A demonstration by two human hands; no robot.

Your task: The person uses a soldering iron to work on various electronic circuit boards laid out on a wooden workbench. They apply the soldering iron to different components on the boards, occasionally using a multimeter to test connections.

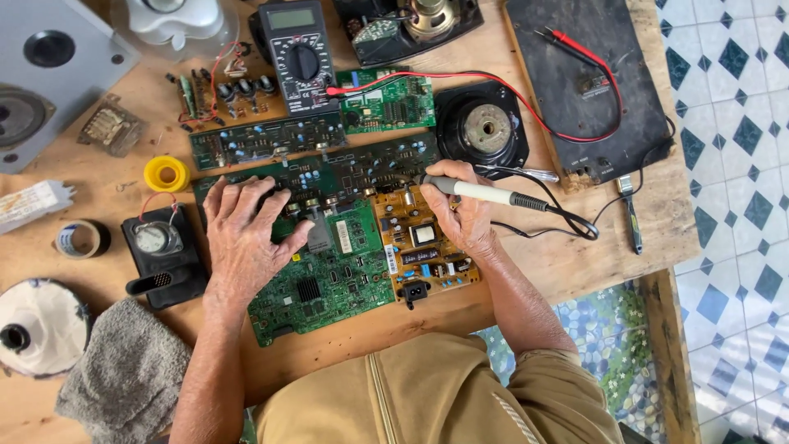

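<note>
My left hand (246, 234) lies flat, fingers spread, on the green circuit board (329, 284) and the long dark board (345, 173) behind it. My right hand (456, 210) grips a soldering iron (485, 193) with a pale handle, its tip pointing left over the orange-brown power board (423, 247). The iron's black cord (567, 222) loops off to the right. The tip's exact contact point is too small to make out.
A multimeter (297, 53) with red lead (526, 107) sits at the back, beside more boards (386, 103) and a speaker (485, 127). A yellow tape roll (166, 173), grey cloth (123, 374) and black slab (588, 78) lie on the wooden table (575, 263).
</note>
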